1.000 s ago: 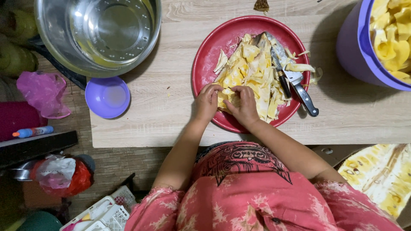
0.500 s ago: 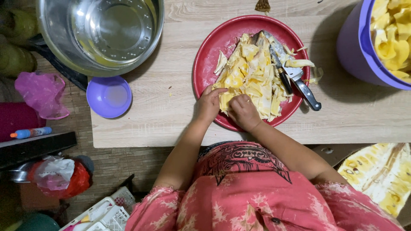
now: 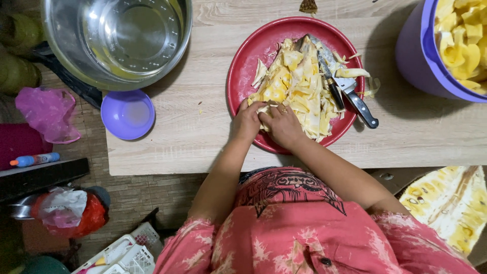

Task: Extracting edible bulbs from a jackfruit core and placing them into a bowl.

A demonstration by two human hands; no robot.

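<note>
Yellow jackfruit strips (image 3: 297, 86) are heaped on the central red plate (image 3: 243, 76) and pinched there by left hand (image 3: 247, 122) and right hand (image 3: 284, 124); jackfruit pods (image 3: 464, 35) fill the purple tub (image 3: 416, 56) at upper right.

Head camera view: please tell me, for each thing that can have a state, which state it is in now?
Left hand: on the fruit pieces at the plate's near edge.
Right hand: pressed on the same pieces.
Red plate: heaped with yellow fruit pieces.
Knives: lying on the plate, unheld.
Steel bowl: nearly empty.
Small purple bowl: empty.
Purple tub: filled with yellow fruit.
</note>
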